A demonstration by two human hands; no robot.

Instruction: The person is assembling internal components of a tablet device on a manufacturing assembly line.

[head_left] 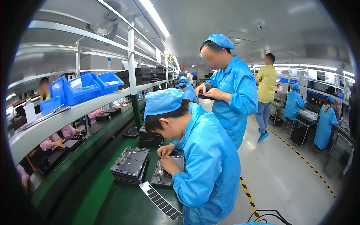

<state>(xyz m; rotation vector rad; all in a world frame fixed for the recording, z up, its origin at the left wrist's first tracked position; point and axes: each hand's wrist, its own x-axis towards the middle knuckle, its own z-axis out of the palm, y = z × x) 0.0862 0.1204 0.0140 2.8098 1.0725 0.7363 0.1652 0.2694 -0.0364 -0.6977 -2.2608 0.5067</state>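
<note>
Neither my left hand nor my right hand shows. Just ahead, a co-worker in a blue smock and cap (165, 103) bends over the green bench (123, 204). Both of that person's hands (167, 159) are close together over an opened tablet-like device (161, 176) with exposed internal parts; what the fingers hold is too small to tell. To its left stands a stack of similar opened devices (129, 163). A white strip with a row of black rectangular stickers (160, 201) lies near the bench's right edge. Farther back is another stack of dark devices (150, 138).
A standing person in blue (234, 97) holds a dark flat object (206, 96) behind the bent co-worker. Blue bins (77, 90) sit on the shelf at left. Black cables (272, 215) lie low at right, near yellow-black floor tape (249, 195). More people work farther off.
</note>
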